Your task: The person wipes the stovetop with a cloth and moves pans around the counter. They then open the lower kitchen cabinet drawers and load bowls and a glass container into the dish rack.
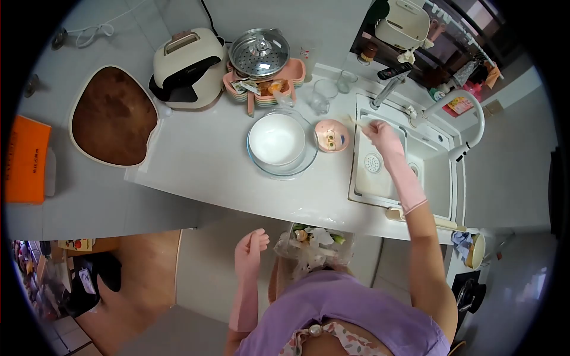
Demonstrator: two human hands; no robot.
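Pink rubber gloves cover both my hands. My right hand (380,134) is over the left part of the white sink (363,178), its fingers pinched on a thin pale strip (355,121) whose exact kind I cannot make out. Just left of it, a small pink bowl (331,136) with a face pattern stands on the counter. Farther left, a white bowl (276,139) sits inside a larger clear glass bowl (291,172). My left hand (252,244) hangs in front of the counter edge with its fingers curled in, and nothing shows in it.
A bag of food scraps (320,240) hangs below the counter's front edge. Clear glasses (325,89) stand by the faucet (389,89). Pink trays (291,74) carry a lidded steamer (259,52), beside a cream appliance (189,68). A brown-topped board (113,115) lies at left.
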